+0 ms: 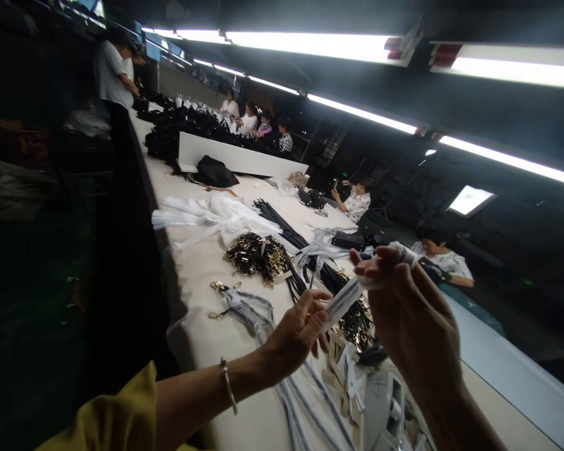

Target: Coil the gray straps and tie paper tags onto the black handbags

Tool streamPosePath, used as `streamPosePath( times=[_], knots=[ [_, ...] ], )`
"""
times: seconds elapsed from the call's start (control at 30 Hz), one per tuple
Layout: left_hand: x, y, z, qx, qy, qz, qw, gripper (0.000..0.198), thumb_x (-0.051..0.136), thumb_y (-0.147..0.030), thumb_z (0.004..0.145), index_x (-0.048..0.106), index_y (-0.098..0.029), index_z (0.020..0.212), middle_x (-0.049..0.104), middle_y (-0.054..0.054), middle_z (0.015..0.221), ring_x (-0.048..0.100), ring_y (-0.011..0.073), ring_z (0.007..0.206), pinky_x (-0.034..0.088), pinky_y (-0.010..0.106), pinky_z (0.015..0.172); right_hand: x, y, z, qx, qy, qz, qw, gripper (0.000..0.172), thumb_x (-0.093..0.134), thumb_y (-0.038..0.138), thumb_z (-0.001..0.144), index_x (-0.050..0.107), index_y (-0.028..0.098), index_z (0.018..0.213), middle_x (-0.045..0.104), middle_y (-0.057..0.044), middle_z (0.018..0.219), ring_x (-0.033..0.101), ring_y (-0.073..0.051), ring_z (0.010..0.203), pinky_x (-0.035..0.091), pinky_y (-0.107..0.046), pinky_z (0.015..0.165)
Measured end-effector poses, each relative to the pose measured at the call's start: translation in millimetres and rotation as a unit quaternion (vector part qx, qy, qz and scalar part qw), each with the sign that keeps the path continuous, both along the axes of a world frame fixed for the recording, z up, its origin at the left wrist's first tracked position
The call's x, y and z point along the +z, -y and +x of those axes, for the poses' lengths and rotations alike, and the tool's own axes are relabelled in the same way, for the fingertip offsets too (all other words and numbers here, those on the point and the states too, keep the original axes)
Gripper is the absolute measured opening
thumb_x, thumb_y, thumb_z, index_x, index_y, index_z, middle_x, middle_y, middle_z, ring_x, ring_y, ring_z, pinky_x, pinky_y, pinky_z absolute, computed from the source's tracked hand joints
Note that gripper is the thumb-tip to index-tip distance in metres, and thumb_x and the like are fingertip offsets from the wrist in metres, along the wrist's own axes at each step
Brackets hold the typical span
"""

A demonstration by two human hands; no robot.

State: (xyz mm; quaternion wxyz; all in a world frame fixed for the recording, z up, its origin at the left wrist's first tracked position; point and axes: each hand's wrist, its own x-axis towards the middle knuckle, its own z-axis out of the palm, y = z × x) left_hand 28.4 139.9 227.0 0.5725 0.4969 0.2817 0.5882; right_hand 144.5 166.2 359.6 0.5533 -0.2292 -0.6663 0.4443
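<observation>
My left hand (305, 322), with a bracelet on its wrist, pinches the lower end of a translucent white strip (343, 304) above the table. The strip slants up to my right hand (411, 307), whose curled fingers hold its other end; white material also shows around those fingers. A dark line runs along the strip; its exact kind is not clear. Below my left hand, straps in pale wrapping (247, 307) with gold clasps lie on the table. A bundle of black straps with gold hooks (357, 322) lies behind and below the strip.
On the long white table (192, 351) are a pile of black and gold straps (256, 257), white sheets (211, 216), a black bag (215, 172) and a tape dispenser-like grey device (380, 401). Several people sit along the right side; another person (115, 72) stands at the far left.
</observation>
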Motion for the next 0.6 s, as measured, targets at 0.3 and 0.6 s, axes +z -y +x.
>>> streamPosePath(
  times=[0.3,0.6],
  knots=[
    [17.1,-16,-65,-0.203,-0.048,-0.049,0.977,0.042,0.071,-0.053,0.078,0.065,-0.012,0.081,0.057,-0.001,0.068,0.048,0.0087,0.059,0.037,0.022,0.057,-40.0,-49,28,-0.021,0.543,0.386,0.746,0.016,0.042,0.026,0.099,0.055,0.021,0.090,0.059,-0.004,0.074,0.055,-0.021,0.068,0.043,-0.036,0.067],
    [-8.1,-60,-112,-0.171,-0.155,-0.035,0.972,0.041,0.081,-0.049,0.070,0.066,-0.013,0.080,0.058,-0.003,0.068,0.048,0.0078,0.061,0.037,0.020,0.058,-46.2,-5,36,0.218,0.525,-0.188,0.801,0.048,0.035,0.055,0.099,0.062,0.018,0.084,0.052,-0.001,0.065,0.048,-0.015,0.058,0.042,-0.030,0.059]
  ],
)
